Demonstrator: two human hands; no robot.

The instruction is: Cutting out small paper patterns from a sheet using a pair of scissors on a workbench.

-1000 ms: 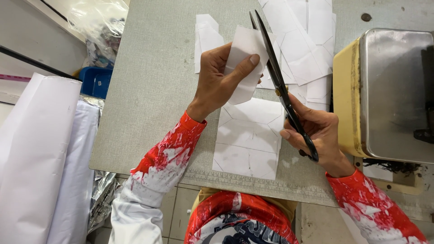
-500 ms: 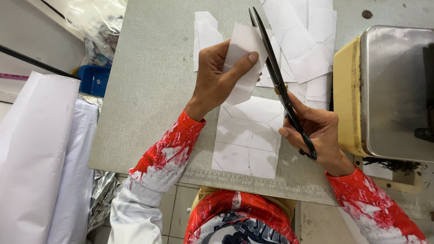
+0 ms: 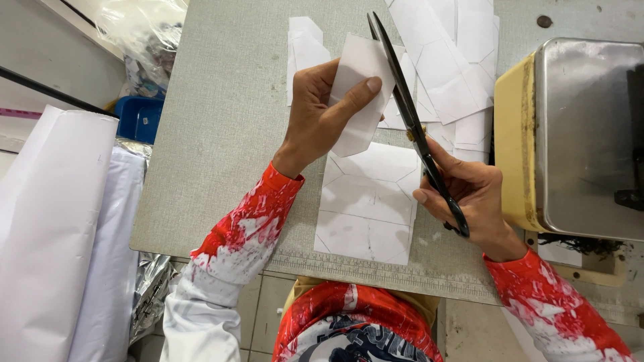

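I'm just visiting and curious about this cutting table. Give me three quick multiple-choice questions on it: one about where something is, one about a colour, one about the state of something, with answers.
1. Where does the marked white sheet lie?
A. on the table between the two hands
B. on the floor
C. on the metal box

2. What colour are the person's sleeves?
A. plain green
B. red and white
C. black

3. How is the small paper piece held?
A. lying flat, untouched
B. crumpled in a fist
C. lifted in the left hand, against the scissors' blades

Answers:
1 A, it rests on the grey table in front of the person.
2 B, both sleeves show red splashes on white.
3 C, the thumb pins it while the right hand holds the scissors.
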